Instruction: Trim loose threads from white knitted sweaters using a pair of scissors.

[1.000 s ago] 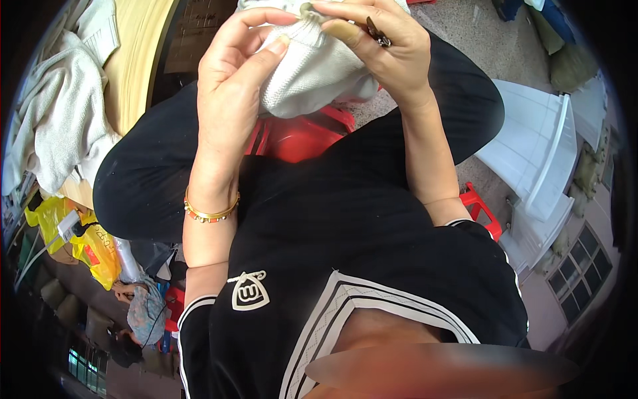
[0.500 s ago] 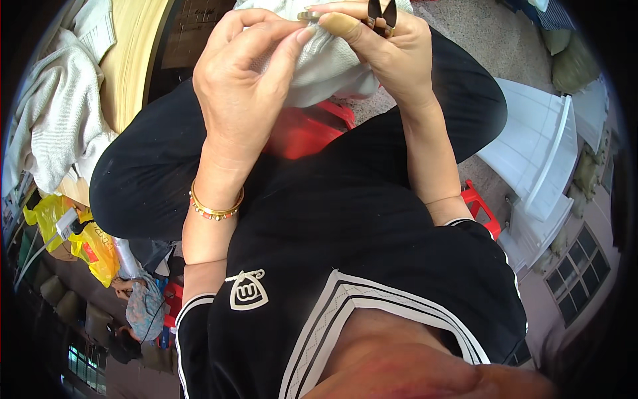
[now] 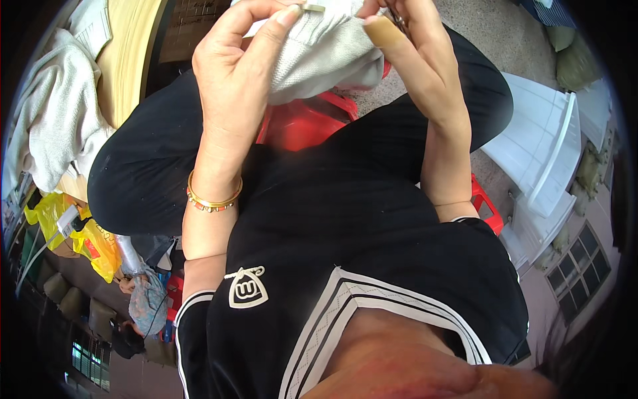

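Note:
Both hands are raised at the top of the view over a pale grey knitted cloth (image 3: 325,50). My left hand (image 3: 236,73) pinches a small metal piece (image 3: 312,8) at the cloth's upper edge between thumb and fingertip. My right hand (image 3: 412,56) grips the same cloth from the right, with a dark thin tool partly showing by its fingers at the frame's top. A gold bangle (image 3: 212,198) circles my left wrist. The upper part of the cloth is cut off by the frame.
A red plastic stool (image 3: 299,123) shows under my black-clad legs. More pale knitted cloth (image 3: 56,126) lies heaped on a wooden board (image 3: 129,56) at the left. Yellow bags (image 3: 100,243) lie lower left. A white panelled door (image 3: 541,153) stands at the right.
Both hands have stayed high on the cloth; my left thumb and finger have closed on the small metal piece at its top edge. My body has shifted slightly in view.

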Motion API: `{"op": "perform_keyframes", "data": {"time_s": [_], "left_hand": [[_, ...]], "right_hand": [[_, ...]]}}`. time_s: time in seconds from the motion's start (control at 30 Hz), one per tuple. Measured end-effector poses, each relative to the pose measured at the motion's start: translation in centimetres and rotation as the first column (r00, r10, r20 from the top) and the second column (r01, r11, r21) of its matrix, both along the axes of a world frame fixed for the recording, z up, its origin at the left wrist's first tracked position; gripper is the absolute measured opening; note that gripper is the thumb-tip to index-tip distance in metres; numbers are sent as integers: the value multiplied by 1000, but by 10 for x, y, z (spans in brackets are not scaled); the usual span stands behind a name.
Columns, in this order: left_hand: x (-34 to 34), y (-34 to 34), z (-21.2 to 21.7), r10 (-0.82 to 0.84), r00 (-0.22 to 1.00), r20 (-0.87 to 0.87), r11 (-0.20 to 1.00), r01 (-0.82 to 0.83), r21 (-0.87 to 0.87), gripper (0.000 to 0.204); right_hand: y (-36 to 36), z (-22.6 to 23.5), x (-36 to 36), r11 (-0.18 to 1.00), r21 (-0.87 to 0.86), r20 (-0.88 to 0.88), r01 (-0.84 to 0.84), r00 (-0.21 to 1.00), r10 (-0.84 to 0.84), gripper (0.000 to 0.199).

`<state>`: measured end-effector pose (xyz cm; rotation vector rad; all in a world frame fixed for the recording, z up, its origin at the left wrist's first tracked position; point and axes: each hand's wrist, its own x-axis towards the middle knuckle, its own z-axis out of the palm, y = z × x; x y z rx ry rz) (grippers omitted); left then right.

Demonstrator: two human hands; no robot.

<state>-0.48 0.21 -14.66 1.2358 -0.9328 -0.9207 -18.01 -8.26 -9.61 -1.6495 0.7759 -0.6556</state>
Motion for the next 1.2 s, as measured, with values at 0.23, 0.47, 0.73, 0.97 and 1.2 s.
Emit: {"op": "perform_keyframes", "data": {"time_s": [0.23, 0.47, 0.73, 0.97, 1.2], "left_hand": [[2, 1, -5, 4, 993, -120, 993, 9, 114, 16], [2, 1, -7, 7, 994, -110, 993, 6, 120, 16], [-5, 2, -4, 20, 997, 81, 999, -22, 23, 15], [-12, -1, -3, 102, 957, 270, 993, -84, -78, 10], [-15, 0, -1, 64, 927, 370, 996, -35, -85, 10]], "right_hand": [[-15, -57, 9, 622, -759, 337, 193, 933, 123, 29], [-13, -59, 14, 545, -806, 319, 232, 945, 70, 29], [9, 0, 8, 852, -523, -213, -6, 969, -123, 28], [1, -15, 5, 857, -514, -226, -27, 968, -105, 26], [-9, -48, 11, 598, -755, 349, 269, 937, 18, 23]]}}
